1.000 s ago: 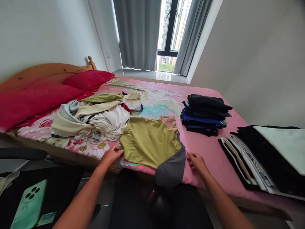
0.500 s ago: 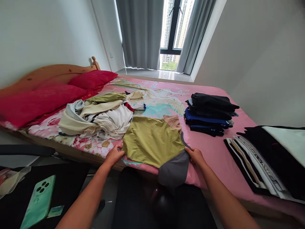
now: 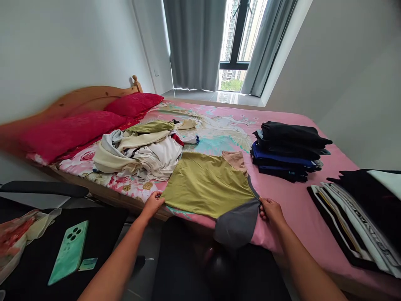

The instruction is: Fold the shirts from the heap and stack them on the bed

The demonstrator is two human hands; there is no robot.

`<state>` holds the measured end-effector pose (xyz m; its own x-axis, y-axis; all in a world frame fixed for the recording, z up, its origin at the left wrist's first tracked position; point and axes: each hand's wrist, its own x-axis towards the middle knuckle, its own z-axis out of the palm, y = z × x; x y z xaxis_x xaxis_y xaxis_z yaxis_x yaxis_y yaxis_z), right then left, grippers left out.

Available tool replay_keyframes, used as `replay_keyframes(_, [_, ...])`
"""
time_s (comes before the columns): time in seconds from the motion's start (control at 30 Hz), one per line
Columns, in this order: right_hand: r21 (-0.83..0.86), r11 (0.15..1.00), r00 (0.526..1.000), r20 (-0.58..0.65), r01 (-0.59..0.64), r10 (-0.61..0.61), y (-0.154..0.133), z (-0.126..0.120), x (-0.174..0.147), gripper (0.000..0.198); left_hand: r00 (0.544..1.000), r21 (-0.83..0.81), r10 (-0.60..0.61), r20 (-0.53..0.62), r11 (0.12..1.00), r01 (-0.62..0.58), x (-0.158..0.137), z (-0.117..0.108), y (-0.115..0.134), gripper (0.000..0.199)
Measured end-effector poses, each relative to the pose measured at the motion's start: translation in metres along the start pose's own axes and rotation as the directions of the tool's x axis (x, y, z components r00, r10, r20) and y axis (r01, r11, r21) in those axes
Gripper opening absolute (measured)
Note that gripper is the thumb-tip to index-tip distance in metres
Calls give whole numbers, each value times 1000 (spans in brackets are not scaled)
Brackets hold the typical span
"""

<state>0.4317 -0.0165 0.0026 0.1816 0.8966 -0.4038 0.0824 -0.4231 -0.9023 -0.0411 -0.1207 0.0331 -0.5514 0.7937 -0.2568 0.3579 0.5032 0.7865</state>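
An olive-green T-shirt (image 3: 206,182) with a grey sleeve and a brownish-pink sleeve lies spread at the bed's near edge. The grey sleeve (image 3: 236,221) hangs over that edge. My left hand (image 3: 153,204) pinches the hem corner on the left. At the grey neckline on the right, my right hand (image 3: 272,211) grips the collar with bent fingers. Beyond my left hand lies a rumpled heap of clothes (image 3: 159,156) in white, cream and olive.
Folded dark clothes (image 3: 288,146) are stacked on the pink bed sheet (image 3: 288,196); another folded pile (image 3: 351,221) lies nearer on the right. Red pillows (image 3: 75,131) rest by the headboard. A black chair (image 3: 109,225) at left holds a green phone (image 3: 70,251).
My right hand has shifted slightly right with the collar, drawing the shirt a little wider. The whole view has swung slightly left.
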Motion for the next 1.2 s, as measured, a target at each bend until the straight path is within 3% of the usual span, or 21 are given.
replay_keyframes(0.23, [-48,998,997,51,-46,49,-1,-2,0,39,982,-123,-135,135,981,152,-12,-7,-7,42])
replay_keyframes(0.43, [-24,999,999,44,-28,29,-3,2,-4,37,993,-114,-111,44,987,116,-12,3,10,35])
replay_keyframes(0.63, [-16,999,998,54,-29,30,-2,1,-3,37,995,84,2,-96,996,6,-15,-7,1,30])
replay_keyframes(0.77, [-13,1000,1000,21,17,-16,-1,2,-4,36,981,382,134,-140,921,-71,-14,-12,-6,33])
replay_keyframes(0.83, [-46,997,998,-9,54,-54,-2,3,-5,36,959,447,238,-155,882,-147,-11,-6,-2,34])
replay_keyframes(0.93, [-93,992,996,8,85,-84,-4,6,-3,37,904,437,414,-105,836,-332,-6,15,20,27])
replay_keyframes(1.0, [-101,991,996,18,91,-90,-5,7,0,37,862,413,507,-24,790,-453,-6,38,48,22])
replay_keyframes(1.1, [-103,989,995,-8,102,-103,-4,8,5,33,775,369,621,121,697,-615,-9,83,104,19])
replay_keyframes(1.2, [-113,985,991,-33,127,-131,-2,9,8,31,656,284,694,295,592,-754,-9,138,167,21])
